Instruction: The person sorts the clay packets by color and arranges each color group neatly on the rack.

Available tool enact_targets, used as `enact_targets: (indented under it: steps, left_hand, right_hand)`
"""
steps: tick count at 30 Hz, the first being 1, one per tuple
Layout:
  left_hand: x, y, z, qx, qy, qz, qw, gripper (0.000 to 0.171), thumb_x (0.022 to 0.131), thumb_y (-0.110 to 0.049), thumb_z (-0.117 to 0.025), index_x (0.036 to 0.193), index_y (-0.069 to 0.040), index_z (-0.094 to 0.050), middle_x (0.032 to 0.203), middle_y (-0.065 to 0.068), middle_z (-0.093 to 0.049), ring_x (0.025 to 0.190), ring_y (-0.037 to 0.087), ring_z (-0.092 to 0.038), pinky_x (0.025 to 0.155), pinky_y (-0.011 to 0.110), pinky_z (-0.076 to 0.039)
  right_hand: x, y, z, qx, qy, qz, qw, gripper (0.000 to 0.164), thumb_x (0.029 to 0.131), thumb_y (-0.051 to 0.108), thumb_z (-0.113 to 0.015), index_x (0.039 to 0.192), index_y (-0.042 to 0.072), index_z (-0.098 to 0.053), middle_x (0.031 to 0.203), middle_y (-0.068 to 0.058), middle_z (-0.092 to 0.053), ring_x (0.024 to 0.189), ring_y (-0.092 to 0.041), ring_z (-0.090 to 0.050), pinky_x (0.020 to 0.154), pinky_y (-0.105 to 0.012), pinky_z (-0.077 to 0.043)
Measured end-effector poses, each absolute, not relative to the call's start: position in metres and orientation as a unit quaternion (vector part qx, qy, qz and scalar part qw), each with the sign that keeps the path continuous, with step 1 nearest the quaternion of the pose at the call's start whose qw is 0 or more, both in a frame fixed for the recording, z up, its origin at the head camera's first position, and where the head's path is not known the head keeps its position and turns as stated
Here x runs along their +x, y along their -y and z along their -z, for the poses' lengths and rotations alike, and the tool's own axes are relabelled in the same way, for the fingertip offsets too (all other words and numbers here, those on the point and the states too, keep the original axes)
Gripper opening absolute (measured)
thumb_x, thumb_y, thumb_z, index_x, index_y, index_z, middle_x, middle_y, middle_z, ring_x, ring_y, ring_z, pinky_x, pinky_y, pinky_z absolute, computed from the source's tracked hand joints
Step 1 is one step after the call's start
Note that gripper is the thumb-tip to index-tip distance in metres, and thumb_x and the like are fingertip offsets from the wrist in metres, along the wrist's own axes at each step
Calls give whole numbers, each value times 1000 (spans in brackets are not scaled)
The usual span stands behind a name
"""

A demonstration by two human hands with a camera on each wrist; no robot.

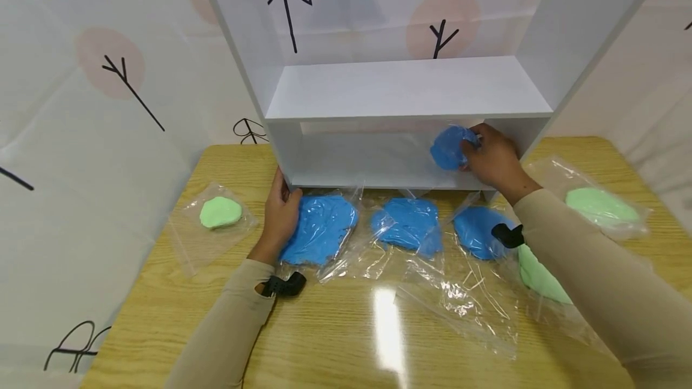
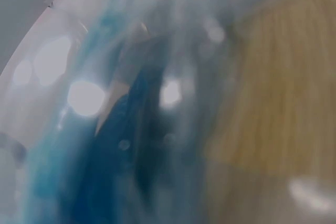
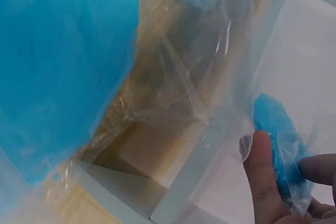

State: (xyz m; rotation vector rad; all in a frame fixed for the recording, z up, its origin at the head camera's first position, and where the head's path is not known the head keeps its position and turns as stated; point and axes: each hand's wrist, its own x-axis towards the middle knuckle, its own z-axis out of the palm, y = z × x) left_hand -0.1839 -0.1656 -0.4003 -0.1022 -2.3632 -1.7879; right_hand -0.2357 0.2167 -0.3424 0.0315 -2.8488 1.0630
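Left arm: reaches forward from the near edge, sleeve (image 1: 227, 329) low over the wooden table (image 1: 324, 341).
Left hand (image 1: 281, 218): at the lower left corner of the white shelf unit (image 1: 411, 89); thumb apart from the fingers, whose tips are hidden. Cannot tell if they grip; left wrist view blurred.
Blue packets on table: large (image 1: 319, 227), middle (image 1: 408, 224) and right (image 1: 478, 230), in a row before the unit, lying flat in clear bags.
Held blue packet (image 1: 450, 147): at the right end of the unit's lower compartment; cannot tell if it touches the floor there. Probably light, soft, easily dented; bag likely slick. Best hold: broad, gentle pinch near the edge, pads spread.
Right hand (image 1: 494, 158): thumb and fingers clamped on that packet's right side, from opposite faces.
Right arm: stretched forward and inward from the right, wrist bent slightly.
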Motion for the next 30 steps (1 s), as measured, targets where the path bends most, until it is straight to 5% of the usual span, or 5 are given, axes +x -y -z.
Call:
enact_targets:
  steps: [4, 12, 20, 30]
  left_hand:
    - [-184, 166, 401, -34, 795, 600, 89, 68, 102, -3, -45, 162, -18, -16, 165, 8, -25, 152, 24, -25, 124, 41, -25]
    - [-184, 165, 401, -31, 798, 596, 84, 68, 102, -4, -45, 162, -18, -16, 165, 10, -25, 152, 24, -26, 124, 42, -25]
    - [-183, 165, 401, -31, 801, 592, 83, 68, 102, -4, -45, 162, -17, -15, 165, 11, -25, 152, 25, -26, 124, 43, -26]
    - [-183, 165, 401, -29, 803, 589, 85, 67, 102, -5, -45, 162, -17, -17, 165, 11, -27, 152, 25, -27, 124, 43, -26]
  right_hand:
    - [-241, -216, 343, -3, 942, -335, 33, 50, 105, 17, -44, 147, -8, -36, 131, -36, -53, 80, -39, -74, 57, -30, -56]
    - [-247, -216, 348, -28, 954, -298, -14, 52, 105, 22, -38, 150, -2, -28, 88, -27, -62, 57, -25, -66, 48, -33, -51]
    - [-246, -217, 354, -6, 968, -249, -31, 54, 106, 26, -36, 145, -12, -30, 87, -27, -61, 63, -32, -63, 45, -36, -49]
    - [-243, -217, 358, 74, 992, -92, 31, 30, 103, 14, -42, 95, -12, -56, 73, -25, -62, 59, -31, -60, 49, -40, -49]
